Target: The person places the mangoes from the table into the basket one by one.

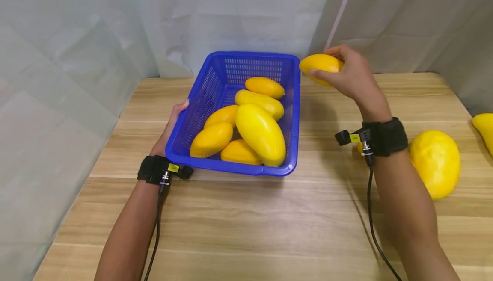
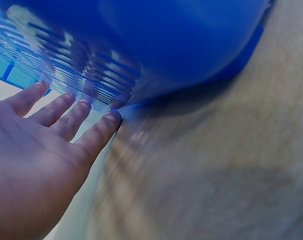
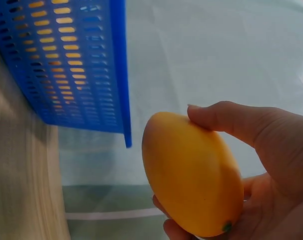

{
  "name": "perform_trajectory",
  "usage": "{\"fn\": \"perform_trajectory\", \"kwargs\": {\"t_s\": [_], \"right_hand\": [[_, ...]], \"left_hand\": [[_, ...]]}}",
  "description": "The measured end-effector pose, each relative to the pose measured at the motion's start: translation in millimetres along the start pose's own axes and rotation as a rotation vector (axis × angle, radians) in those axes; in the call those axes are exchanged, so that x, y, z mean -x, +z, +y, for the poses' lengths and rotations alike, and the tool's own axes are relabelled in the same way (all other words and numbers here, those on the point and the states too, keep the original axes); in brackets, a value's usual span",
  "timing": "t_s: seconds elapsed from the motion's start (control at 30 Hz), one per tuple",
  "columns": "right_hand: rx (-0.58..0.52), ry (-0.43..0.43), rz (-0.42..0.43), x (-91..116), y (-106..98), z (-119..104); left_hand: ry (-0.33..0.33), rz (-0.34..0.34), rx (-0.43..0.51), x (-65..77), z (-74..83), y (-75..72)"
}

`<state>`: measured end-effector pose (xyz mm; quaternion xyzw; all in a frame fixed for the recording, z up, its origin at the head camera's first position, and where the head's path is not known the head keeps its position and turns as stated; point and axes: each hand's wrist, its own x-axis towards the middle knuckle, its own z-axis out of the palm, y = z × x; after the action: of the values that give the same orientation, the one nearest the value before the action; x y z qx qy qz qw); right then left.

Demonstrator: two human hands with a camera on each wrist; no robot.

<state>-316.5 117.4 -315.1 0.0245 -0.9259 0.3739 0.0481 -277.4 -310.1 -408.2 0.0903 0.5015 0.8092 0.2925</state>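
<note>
A blue plastic basket (image 1: 233, 167) with slotted walls stands on the wooden table and contains several yellow mangoes (image 1: 260, 134). My left hand (image 1: 171, 120) is at the basket's left side. In the left wrist view its fingers (image 2: 61, 110) reach fairly straight to the slotted wall. My right hand (image 1: 352, 71) grips an orange-yellow mango (image 1: 319, 63) just outside the basket's far right corner, at about rim height. In the right wrist view the thumb lies on one side of this mango (image 3: 189, 170), the fingers partly hidden behind it.
A large round yellow fruit (image 1: 435, 164) lies on the table (image 1: 246, 225) beside my right forearm. Another yellow fruit (image 1: 486, 129) is cut off by the right edge. A small yellow thing shows behind my right wrist. Pale sheeting (image 1: 250, 11) hangs behind the table.
</note>
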Motion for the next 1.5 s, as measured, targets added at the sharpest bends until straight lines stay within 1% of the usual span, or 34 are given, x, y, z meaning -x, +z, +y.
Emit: {"fn": "perform_trajectory", "kwargs": {"t_s": [0.13,0.3,0.4,0.53,0.63,0.8,1.13,1.33,1.5], "right_hand": [[-0.005,-0.029,-0.001,1,4,-2],[-0.005,-0.044,-0.003,3,5,-3],[-0.008,-0.059,0.004,4,6,-4],[-0.002,-0.099,0.027,6,10,-7],[0.006,-0.134,0.042,6,15,-9],[-0.009,-0.153,0.033,7,22,-12],[-0.022,-0.212,0.034,11,32,-16],[-0.058,-0.230,0.064,12,37,-20],[-0.094,-0.288,0.084,10,48,-22]], "left_hand": [[0.001,-0.005,0.004,-1.2,-0.6,0.8],[0.004,-0.016,0.009,-3.2,-1.7,1.5],[0.004,-0.030,0.029,-4.4,-2.1,1.3],[0.009,-0.040,0.044,-4.7,-1.8,0.7],[0.010,-0.036,0.048,-4.8,-1.9,0.8],[0.004,-0.023,0.052,-5.5,-1.7,2.6],[-0.002,-0.052,0.067,-6.5,-1.8,3.6],[0.004,-0.067,0.076,-6.6,-1.8,3.3],[-0.001,-0.059,0.077,-7.2,-2.6,4.1]]}}
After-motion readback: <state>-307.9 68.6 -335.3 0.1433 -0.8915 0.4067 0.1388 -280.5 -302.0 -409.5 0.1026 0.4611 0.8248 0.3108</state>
